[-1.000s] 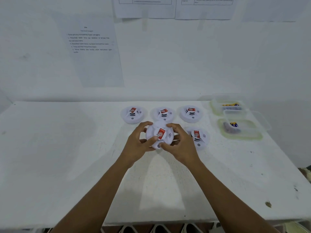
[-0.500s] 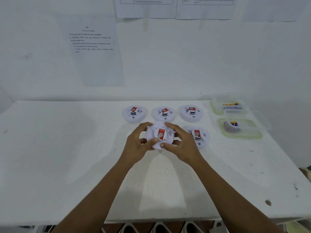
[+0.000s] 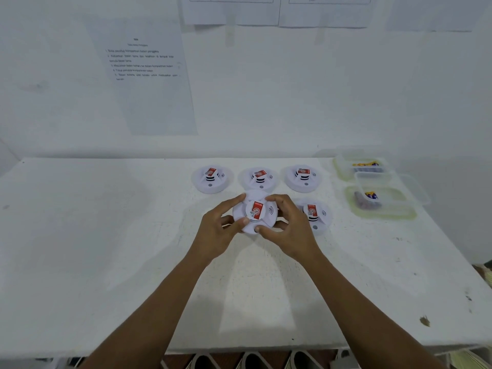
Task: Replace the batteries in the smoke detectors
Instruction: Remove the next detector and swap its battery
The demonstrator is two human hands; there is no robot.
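Slippage is the risk: left hand [image 3: 213, 233] and right hand [image 3: 295, 230] both curl round the rim of one smoke detector [image 3: 255, 212], just in front of the back row of detectors [image 3: 259, 177]. A jerky twist could fling it into that row.

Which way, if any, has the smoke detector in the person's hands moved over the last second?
No. The held smoke detector keeps its place: just in front of the middle back-row detector and left of the front-right detector, as before.
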